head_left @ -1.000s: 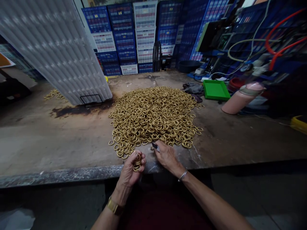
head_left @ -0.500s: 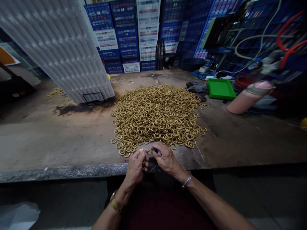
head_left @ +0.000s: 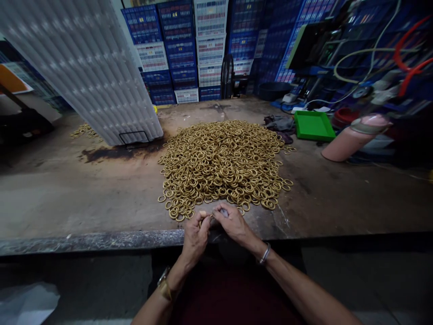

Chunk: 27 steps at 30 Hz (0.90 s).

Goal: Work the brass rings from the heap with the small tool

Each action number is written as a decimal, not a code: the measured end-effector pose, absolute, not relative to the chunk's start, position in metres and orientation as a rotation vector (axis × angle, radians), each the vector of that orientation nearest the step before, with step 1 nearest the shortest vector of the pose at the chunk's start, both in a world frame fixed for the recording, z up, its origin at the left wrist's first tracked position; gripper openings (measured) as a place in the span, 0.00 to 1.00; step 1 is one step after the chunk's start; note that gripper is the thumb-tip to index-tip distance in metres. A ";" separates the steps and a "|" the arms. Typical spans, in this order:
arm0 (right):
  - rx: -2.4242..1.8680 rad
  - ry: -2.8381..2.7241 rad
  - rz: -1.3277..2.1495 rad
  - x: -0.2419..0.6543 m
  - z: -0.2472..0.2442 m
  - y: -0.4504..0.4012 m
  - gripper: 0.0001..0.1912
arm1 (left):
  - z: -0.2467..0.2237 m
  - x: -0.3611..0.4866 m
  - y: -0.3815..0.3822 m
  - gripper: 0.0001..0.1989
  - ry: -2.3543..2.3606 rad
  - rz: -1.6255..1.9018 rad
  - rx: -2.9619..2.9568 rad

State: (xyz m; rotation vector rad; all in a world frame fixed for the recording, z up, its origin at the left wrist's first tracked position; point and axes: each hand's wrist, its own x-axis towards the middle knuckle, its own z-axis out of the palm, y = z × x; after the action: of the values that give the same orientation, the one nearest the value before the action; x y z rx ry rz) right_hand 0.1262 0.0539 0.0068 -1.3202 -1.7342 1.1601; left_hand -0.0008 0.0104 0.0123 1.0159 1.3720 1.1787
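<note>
A broad heap of brass-coloured rings (head_left: 219,158) lies on the worktable, just beyond my hands. My left hand (head_left: 196,234) is closed around brass rings (head_left: 200,223), partly hidden by its fingers, at the table's front edge. Close against it, my right hand (head_left: 234,224) is pinched, its fingertips meeting the left ones at a ring that barely shows. A small dark grey piece (head_left: 223,212) shows within the right hand's fingers; its kind cannot be made out.
A tall stack of ribbed translucent sheets (head_left: 91,76) stands on the table (head_left: 118,198) at left, by a wire holder (head_left: 134,137). At right are a dark cloth (head_left: 279,123), a green tray (head_left: 314,126) and a pink cylinder (head_left: 348,142). Stacked crates (head_left: 211,49) line the back.
My left hand has turned slightly, and its thumb now covers more of the ring. The right fingertips have drawn closer to the left ones. The whole view has shifted a little.
</note>
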 end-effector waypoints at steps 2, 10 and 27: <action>-1.335 -1.690 1.206 0.125 0.006 0.054 0.07 | 0.013 -0.002 0.009 0.14 1.297 1.076 0.943; -1.316 -1.626 1.263 0.127 0.009 0.055 0.07 | 0.015 -0.002 0.008 0.17 1.122 1.056 0.827; -1.303 -2.355 0.667 0.136 0.000 0.042 0.10 | 0.016 0.000 0.005 0.16 1.271 1.124 0.966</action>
State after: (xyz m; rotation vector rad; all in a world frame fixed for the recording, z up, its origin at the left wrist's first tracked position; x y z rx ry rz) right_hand 0.1356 0.0423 -0.0002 -1.3027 -2.3549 0.6667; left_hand -0.0002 0.0051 0.0157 0.9659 1.2710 1.1239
